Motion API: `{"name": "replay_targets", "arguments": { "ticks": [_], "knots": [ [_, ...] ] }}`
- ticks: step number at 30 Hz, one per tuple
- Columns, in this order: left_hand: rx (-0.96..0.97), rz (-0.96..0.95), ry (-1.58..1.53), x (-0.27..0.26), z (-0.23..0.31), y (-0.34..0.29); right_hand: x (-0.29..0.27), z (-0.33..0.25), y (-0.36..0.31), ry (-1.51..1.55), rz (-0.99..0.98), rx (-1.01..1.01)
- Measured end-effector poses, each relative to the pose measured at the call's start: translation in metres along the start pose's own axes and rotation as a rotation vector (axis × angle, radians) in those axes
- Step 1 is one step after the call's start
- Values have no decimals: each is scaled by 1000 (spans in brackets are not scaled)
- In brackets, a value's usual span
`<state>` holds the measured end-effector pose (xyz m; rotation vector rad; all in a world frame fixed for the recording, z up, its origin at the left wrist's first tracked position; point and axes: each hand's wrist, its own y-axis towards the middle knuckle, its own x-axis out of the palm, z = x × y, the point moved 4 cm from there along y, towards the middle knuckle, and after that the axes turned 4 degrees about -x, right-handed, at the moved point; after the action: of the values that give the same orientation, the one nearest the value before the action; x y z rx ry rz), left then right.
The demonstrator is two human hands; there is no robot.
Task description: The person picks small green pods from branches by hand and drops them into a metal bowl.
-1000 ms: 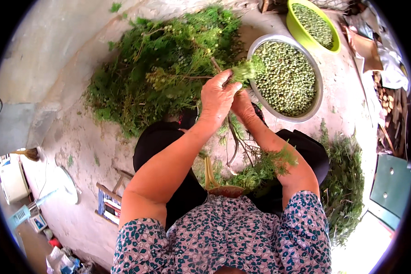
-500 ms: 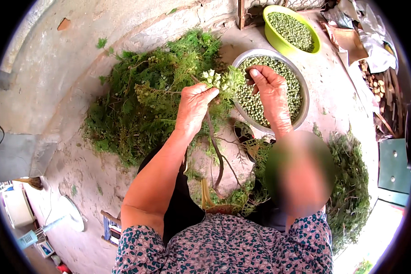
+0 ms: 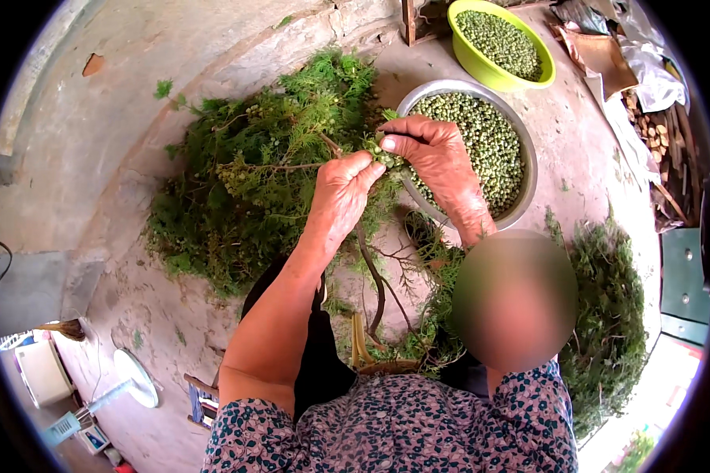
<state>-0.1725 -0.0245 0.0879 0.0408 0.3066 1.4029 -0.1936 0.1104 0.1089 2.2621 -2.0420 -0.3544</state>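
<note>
Head view: left hand [image 3: 341, 188] is at frame centre, just above the middle, thumb and fingers clamped on a conifer sprig. Right hand [image 3: 440, 162] is just right of it, thumb and index pinching the green cones [image 3: 384, 155] on that sprig; fingertips of both hands nearly meet. Bare brown stem [image 3: 373, 272] shows below the left hand, running down toward lower centre. Metal basin [image 3: 532, 162], full of loose green cones, sits upper right of centre, partly behind the right hand. Lime-green plastic basin [image 3: 472, 61], also loaded with cones, stands beyond it near the top edge. Heap of leafy conifer branches [image 3: 213, 205] is left of the hands; second heap [image 3: 607, 315] at right, beside the right forearm, which has a round blur over it. Chopped firewood [image 3: 678, 158] at far right, teal cabinet [image 3: 685, 272] below it. Broom head [image 3: 71, 329] and pale pedestal fan [image 3: 136, 380] lower left.
</note>
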Motion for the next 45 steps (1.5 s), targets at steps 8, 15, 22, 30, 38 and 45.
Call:
{"name": "replay_targets", "arguments": {
  "ticks": [8,15,22,30,38,45],
  "knots": [
    [-179,-15,-186,-3,-1,-2,10,11,-10,697,188,243],
    [-178,-38,-318,2,7,-2,15,6,-19,788,325,322],
    [-171,-3,-388,-1,1,-7,-8,8,-10,460,576,126],
    [-88,34,-369,-9,7,-2,-10,10,-3,982,-94,293],
    [-140,-56,-275,-7,8,-2,4,13,-20,683,-110,308],
    [-117,-99,-465,-4,11,-2,2,19,-20,930,0,418]
  ]
}}
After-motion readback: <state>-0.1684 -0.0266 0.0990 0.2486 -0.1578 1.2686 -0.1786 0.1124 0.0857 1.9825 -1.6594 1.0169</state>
